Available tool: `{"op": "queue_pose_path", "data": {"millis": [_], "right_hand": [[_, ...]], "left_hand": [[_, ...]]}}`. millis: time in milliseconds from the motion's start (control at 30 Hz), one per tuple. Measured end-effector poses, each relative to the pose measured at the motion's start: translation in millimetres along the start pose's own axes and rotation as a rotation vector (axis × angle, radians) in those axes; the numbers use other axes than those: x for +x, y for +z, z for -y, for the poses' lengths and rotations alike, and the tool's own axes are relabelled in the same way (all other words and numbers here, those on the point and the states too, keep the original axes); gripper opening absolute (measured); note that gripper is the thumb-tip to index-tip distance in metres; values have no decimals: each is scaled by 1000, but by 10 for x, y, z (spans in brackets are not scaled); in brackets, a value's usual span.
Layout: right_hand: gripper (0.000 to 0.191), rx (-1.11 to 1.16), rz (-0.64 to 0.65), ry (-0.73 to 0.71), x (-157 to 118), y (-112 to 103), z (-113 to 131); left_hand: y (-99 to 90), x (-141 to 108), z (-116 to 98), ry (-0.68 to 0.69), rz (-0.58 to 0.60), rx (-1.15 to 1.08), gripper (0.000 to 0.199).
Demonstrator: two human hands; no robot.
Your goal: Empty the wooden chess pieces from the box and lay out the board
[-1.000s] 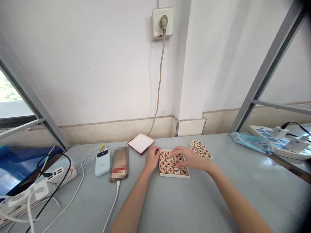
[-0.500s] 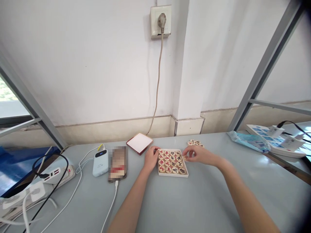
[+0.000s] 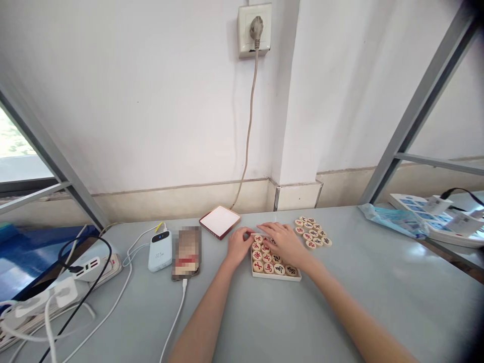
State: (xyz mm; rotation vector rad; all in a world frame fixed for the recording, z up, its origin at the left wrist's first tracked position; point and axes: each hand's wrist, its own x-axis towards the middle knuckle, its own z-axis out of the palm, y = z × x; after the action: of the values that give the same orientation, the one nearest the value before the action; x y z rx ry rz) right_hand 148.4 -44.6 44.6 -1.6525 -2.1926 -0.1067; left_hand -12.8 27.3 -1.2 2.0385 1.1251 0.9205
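Note:
A white square box point(image 3: 276, 277) stands on the grey table, filled with rows of round wooden pieces point(image 3: 268, 268) marked with red or black characters. My left hand point(image 3: 239, 245) is at the box's upper left corner, fingers bent against its edge; whether it pinches anything is hidden. Over the upper part of the box lies my right hand point(image 3: 282, 242), its fingers reaching left across the pieces; what its fingertips touch is hidden. To the right of the box, several more round pieces point(image 3: 313, 233) lie in a loose group on the table.
Behind and left lies a square lid point(image 3: 220, 222) with a white inside. Further left are a phone point(image 3: 187, 252), a light blue power bank point(image 3: 160, 251) and a power strip point(image 3: 109, 269) with cables. A blue plastic packet point(image 3: 393, 221) sits at the right.
My right hand has moved left from the box's right edge to over its pieces. The loose group at the right is now more exposed. The view has shifted slightly.

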Motion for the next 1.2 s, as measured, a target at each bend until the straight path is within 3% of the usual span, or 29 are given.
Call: {"op": "queue_pose_path", "data": {"millis": [133, 333, 500, 633, 700, 833, 933, 1000, 1100, 1200], "right_hand": [[30, 46, 28, -27, 20, 150, 76], [20, 267, -24, -19, 43, 117, -46], [23, 330, -192, 187, 56, 112, -368], [23, 283, -175, 250, -40, 63, -697], [23, 280, -169, 263, -76, -9, -741], [27, 354, -143, 185, -59, -153, -425], [29, 468, 72, -43, -35, -147, 1], [25, 487, 166, -101, -39, -95, 221], [27, 506, 183, -124, -56, -20, 344], [38, 490, 165, -147, -58, 15, 295]], "left_hand": [[9, 2, 28, 5, -16, -4, 19], [16, 1, 25, 2, 4, 3, 20], [10, -11, 7, 3, 8, 21, 21], [7, -9, 18, -9, 8, -12, 21], [-1, -3, 23, -19, 3, -52, 19], [-26, 9, 13, -50, -35, -120, 19], [-36, 14, 6, -49, -51, -172, 18], [-33, 15, 13, -44, -44, -207, 18], [-22, 13, 27, -48, -47, -223, 18], [-18, 12, 27, -38, -52, -216, 19]]}}
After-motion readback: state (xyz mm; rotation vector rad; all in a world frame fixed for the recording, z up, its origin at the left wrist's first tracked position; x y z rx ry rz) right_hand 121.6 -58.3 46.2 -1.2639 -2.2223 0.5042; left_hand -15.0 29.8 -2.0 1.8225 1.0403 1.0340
